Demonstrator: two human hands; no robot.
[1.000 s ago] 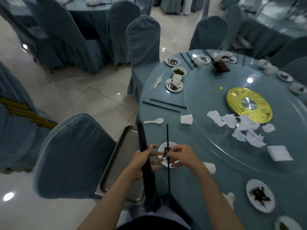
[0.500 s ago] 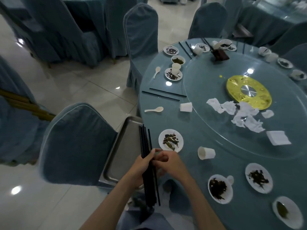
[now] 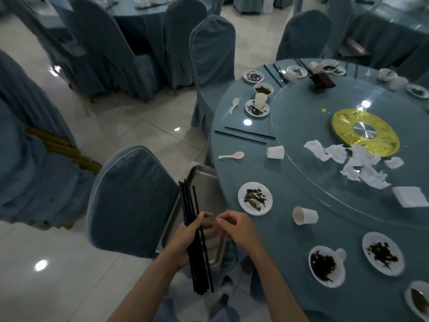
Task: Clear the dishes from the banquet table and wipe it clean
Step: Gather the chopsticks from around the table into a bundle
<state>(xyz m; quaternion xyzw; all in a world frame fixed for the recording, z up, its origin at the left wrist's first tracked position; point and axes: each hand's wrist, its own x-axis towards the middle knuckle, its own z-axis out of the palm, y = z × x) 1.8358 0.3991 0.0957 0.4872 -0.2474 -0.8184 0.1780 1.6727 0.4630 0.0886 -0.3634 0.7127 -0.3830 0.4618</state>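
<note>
1. The left hand (image 3: 188,238) holds a bundle of black chopsticks (image 3: 200,273). Its grip is wrapped around the middle of the bundle, with the thumb across the front.
2. The bundle stands nearly upright, just off the near edge of the worktop (image 3: 290,240) and above a metal tray (image 3: 199,169).
3. The tray rests on the seat of a covered chair (image 3: 130,196) pulled up beside the worktop.
4. The right hand (image 3: 236,231) is just beside the left, its grip curled in with nothing visible in it.
5. On the worktop near the hands lie a white plate (image 3: 255,211) with dark scraps and a paper cup (image 3: 305,216) on its side.
6. Farther off, a loose pair of chopsticks (image 3: 240,137) and a white spoon (image 3: 232,155) lie near the edge.
7. Crumpled napkins (image 3: 357,163) lie on the glass turntable (image 3: 313,126).
</note>
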